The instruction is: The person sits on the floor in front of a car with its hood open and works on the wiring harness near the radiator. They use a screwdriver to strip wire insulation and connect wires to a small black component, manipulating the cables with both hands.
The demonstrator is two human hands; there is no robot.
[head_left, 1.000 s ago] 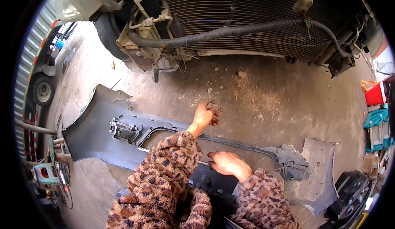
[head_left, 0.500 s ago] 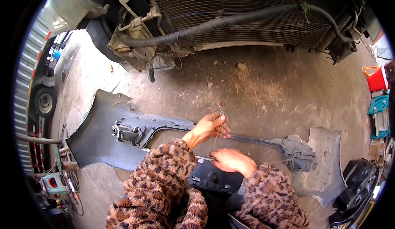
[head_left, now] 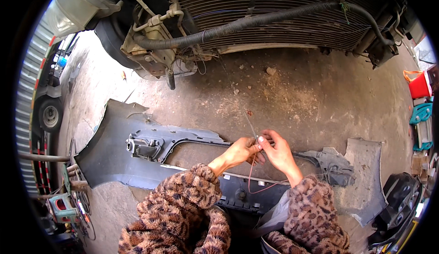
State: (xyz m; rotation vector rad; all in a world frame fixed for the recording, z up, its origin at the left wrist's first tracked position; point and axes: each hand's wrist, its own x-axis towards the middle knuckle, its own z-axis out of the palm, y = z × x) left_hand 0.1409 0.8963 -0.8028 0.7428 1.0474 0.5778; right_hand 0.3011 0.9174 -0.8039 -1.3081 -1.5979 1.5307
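Note:
My left hand (head_left: 241,152) and my right hand (head_left: 278,152) meet above a grey car bumper (head_left: 109,151) that lies inner side up on the floor. Fingers of both hands pinch a thin wire (head_left: 249,181). One thin end stands up past the fingertips; below them the reddish-brown length hangs in a loop and runs toward my right wrist. A lamp unit (head_left: 144,147) sits in the bumper's left part, and a dark grey fitting (head_left: 338,169) is at its right end.
Ahead is a car's open front with a finned radiator (head_left: 292,28) and a black corrugated hose (head_left: 238,27) across it. Rubble (head_left: 270,71) dots the floor. A red bucket (head_left: 418,86) and black parts (head_left: 398,199) stand right; a green stool (head_left: 64,209) stands left.
My right hand has risen from below and joined my left hand at the wire. My left hand has shifted slightly right and down. The wire's lower length now hangs in a wider loop.

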